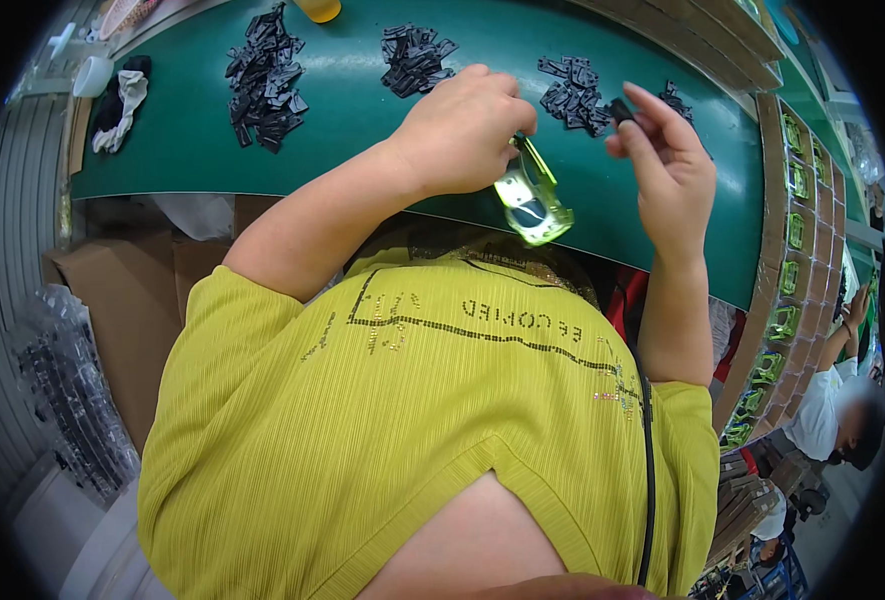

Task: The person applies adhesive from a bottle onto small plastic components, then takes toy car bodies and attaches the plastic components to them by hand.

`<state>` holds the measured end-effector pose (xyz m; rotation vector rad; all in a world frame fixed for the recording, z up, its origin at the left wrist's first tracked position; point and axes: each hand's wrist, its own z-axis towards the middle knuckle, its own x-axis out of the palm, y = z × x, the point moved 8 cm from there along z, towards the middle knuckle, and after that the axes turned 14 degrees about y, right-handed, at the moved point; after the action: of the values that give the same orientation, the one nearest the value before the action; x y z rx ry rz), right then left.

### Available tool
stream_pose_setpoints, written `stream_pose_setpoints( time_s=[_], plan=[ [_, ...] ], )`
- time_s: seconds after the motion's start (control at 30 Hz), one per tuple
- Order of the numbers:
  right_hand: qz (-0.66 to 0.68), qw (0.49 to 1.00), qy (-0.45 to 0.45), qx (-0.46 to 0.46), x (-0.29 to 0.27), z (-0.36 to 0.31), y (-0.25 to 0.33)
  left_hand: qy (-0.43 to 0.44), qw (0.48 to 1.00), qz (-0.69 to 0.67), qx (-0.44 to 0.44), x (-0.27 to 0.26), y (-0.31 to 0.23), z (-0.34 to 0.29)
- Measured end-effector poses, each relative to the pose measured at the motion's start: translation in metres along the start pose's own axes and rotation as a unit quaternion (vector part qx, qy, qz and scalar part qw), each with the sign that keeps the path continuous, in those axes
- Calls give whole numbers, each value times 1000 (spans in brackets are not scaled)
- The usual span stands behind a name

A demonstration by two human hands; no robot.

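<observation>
My left hand [467, 130] is closed on one end of a shiny yellow-green plastic frame [547, 222], which has openings and hangs tilted over the table's near edge. Raised to the right, my right hand [670, 170] pinches a small black plastic piece [620, 110] between thumb and fingertips. The two hands are apart, and the black piece does not touch the frame. Small black parts lie beyond my hands in a left pile [265, 85], a middle pile [414, 58] and a right pile [570, 95]. Another small pile [674, 100] shows partly behind my right hand.
The green table [352, 140] spans the far side. Along its right stands a divided cardboard tray [802, 270] holding several green frames. A dark and white cloth [122, 110] lies at the far left, near a yellow container [319, 8]. Another person [832, 410] is at the far right.
</observation>
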<state>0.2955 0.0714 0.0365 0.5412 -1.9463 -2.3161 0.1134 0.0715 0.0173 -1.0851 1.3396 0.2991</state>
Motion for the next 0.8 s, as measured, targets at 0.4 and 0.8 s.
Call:
stream_pose_setpoints(
  time_s=[0.4,0.8],
  plan=[
    [-278,955,65,-77,56,-24,14,-37,983,-178,-7,15,12,-14],
    [-341,935,52,-85,59,-24,14,12,946,-321,-48,30,24,-9]
  ],
)
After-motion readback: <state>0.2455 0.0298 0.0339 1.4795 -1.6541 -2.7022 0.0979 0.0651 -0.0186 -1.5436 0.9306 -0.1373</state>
